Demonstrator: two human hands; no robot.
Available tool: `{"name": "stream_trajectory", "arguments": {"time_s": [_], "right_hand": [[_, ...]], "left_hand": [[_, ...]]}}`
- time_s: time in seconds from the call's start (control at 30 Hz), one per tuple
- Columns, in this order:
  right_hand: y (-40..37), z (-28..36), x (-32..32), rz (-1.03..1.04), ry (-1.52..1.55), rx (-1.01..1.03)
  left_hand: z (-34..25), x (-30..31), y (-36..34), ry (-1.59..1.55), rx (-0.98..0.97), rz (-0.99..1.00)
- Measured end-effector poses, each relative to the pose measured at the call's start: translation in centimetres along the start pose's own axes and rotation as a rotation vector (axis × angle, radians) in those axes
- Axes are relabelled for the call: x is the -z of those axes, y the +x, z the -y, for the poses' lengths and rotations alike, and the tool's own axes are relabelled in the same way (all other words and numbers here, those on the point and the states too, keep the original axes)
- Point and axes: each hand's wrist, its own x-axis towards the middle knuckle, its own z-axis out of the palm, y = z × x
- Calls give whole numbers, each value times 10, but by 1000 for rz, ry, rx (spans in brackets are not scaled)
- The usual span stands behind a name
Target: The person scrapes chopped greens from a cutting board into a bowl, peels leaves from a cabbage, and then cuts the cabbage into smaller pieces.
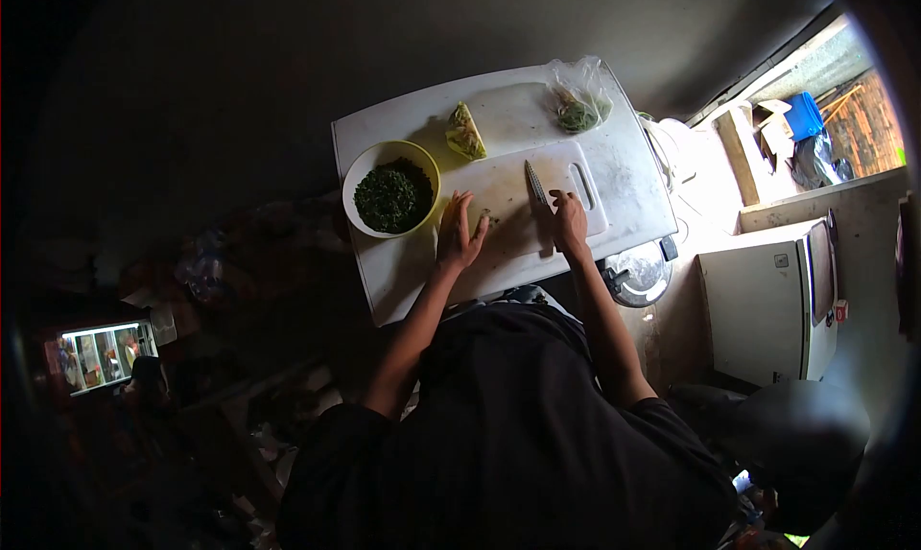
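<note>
Taking the middle of the cutting board (556, 161) as the clock's centre, with twelve at the top of the view, the knife (535, 181) lies over the board near the middle, its narrow, speckled blade aimed at eleven. Its handle is lost beside the right hand (568, 222), at four; those fingers are bent, and whether they grip it I cannot tell. The left hand (462, 243), at eight, is empty, fingers spread over the board's near edge, small green scraps beside the thumb.

The board is smooth and white, apparently plastic, with rounded corners and a long slot at three. At nine stands a round bowl (435, 178), pale inside, heaped with finely chopped dark greens (391, 195). A crumpled yellow-green piece (466, 133), perhaps leafy, sits at eleven; a crinkled clear bag (579, 99) of greenery at one.

The black shirt (518, 416) hides the table's (633, 200) near side at six. A white refrigerator (753, 305) stands beyond at four; deep shadow swallows the left.
</note>
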Motion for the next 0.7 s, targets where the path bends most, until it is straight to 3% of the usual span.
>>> {"name": "stream_trajectory", "arguments": {"time_s": [0.1,0.27,0.47,0.53,0.7], "right_hand": [[-15,-8,-1,175,22,-45],[-36,-9,-5,99,63,-8],[-66,17,27,162,-45,-15],[-74,11,25,171,-67,98],[-87,13,37,234,-12,101]], "left_hand": [[-9,-3,-10,57,-33,44],[-15,-1,-15,63,-53,153],[-8,1,-13,95,-127,228],[-6,0,-15,67,-114,249],[-12,2,-18,-11,-56,235]]}}
